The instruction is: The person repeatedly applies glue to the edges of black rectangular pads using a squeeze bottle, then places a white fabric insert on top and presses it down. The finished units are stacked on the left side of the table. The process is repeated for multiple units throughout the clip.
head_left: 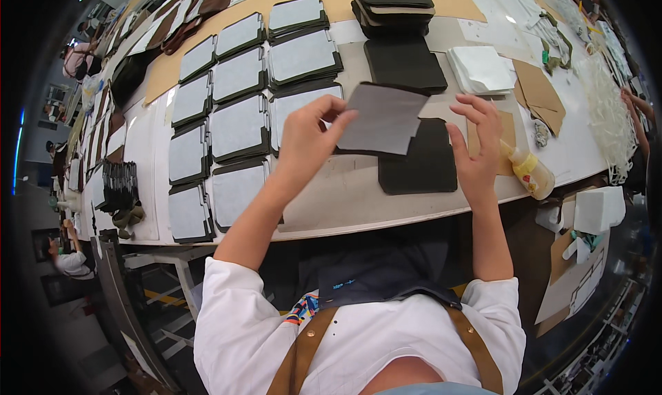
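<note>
One grey panel point(389, 118), pinched by the left hand point(310, 132) alone; right hand point(477, 143) spread, empty! That one-sided grip could let it twist and drop onto the dark panels point(419, 171).

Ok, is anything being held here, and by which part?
Yes: the left hand pinches a grey panel by its left edge. The right hand is open beside it, holding nothing.
</note>
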Tool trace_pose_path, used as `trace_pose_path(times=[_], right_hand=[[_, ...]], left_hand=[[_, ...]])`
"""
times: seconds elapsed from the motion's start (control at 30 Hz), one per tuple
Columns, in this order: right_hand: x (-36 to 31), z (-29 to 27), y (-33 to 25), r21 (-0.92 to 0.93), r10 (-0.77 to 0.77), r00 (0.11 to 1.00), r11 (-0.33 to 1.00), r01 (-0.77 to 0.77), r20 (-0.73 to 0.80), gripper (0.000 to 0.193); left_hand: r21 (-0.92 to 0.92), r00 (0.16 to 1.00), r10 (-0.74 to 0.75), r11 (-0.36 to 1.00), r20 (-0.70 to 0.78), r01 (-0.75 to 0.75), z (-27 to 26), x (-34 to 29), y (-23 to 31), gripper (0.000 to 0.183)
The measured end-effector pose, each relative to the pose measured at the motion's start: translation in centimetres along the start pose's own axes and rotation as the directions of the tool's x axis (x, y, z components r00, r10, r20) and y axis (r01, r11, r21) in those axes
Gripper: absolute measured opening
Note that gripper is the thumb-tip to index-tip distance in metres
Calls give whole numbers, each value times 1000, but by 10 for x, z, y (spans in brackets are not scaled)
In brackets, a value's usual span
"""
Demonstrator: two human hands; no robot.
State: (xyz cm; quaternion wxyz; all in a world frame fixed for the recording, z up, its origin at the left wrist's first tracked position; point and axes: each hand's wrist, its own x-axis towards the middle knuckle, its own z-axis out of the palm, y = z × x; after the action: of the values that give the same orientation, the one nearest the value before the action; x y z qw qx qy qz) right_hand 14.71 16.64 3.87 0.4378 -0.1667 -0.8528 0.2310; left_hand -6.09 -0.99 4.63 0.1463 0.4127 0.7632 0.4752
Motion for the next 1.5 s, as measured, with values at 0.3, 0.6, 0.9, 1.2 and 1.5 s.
trace_pose_path(times=[0.3, 0.6, 0.9, 1.2, 1.5], right_hand=[[-58, -11, 39, -213, 146, 988, 965, -153, -51, 19], [-55, -7, 37, -224, 155, 984, 959, -171, -89, 19], [-58, -10, 39, -215, 177, 973, 954, -207, -148, 20], [-110, -131, 116, -469, 409, 778, 630, -619, -477, 48], [-116, -153, 103, 351, 767, 628, 628, -695, -131, 62]], left_hand=[[-40, 968, 80, 995, -237, -92, -44, 81, -53, 16], [-167, 941, -262, 959, -216, 228, -88, 147, -163, 33], [495, 948, -164, 821, -274, 285, -80, 151, -154, 51], [597, 1000, 21, 802, -22, -4, -70, 50, -50, 32], [269, 993, 90, 957, 78, -108, -3, -19, 13, 17]])
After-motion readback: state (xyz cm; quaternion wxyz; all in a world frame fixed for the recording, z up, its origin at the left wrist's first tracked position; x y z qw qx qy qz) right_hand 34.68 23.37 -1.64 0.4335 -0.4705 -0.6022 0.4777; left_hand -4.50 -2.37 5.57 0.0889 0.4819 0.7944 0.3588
